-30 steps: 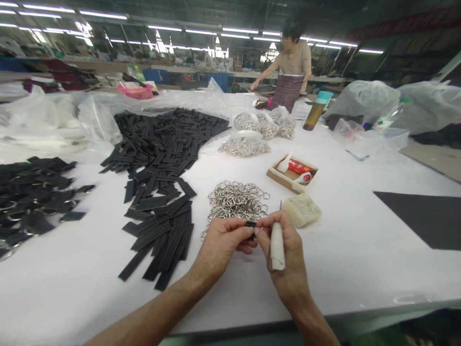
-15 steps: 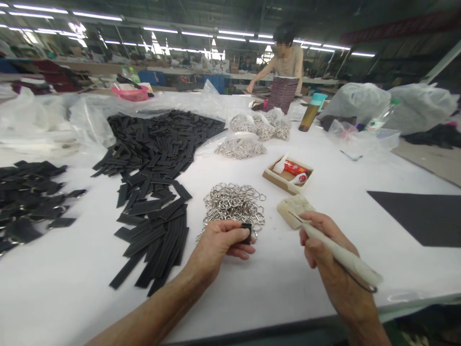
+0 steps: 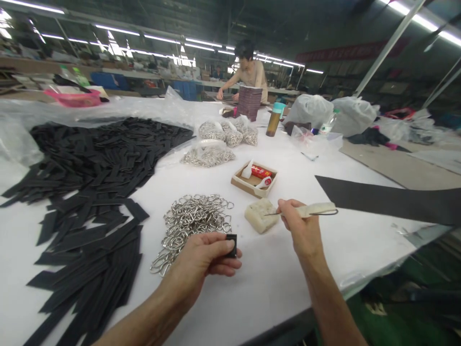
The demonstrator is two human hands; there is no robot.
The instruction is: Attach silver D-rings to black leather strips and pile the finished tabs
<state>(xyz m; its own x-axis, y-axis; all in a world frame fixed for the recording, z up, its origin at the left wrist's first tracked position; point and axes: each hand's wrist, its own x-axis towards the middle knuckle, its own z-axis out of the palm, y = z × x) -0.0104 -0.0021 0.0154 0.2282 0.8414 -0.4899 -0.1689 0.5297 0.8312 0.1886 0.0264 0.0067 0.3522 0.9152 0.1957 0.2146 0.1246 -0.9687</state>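
My left hand (image 3: 207,257) is closed round a small black folded strap piece (image 3: 231,244), held just in front of a heap of silver metal D-rings (image 3: 192,222). My right hand (image 3: 300,228) grips a white-handled tool (image 3: 317,209) whose thin metal tip touches a pale waxy block (image 3: 260,214) on the white table. A big spread of black strips (image 3: 90,192) lies to the left.
A small cardboard tray (image 3: 254,178) with glue tubes stands behind the block. Clear bags of rings (image 3: 216,142) lie farther back, with a bottle (image 3: 273,120) and white plastic bags (image 3: 331,113). A dark sheet (image 3: 389,202) lies at the right. Another person (image 3: 247,72) works at the far side.
My hands have come apart. The right hand swung the tool out to the pale block, while the left kept the black piece. The camera turned to the right.
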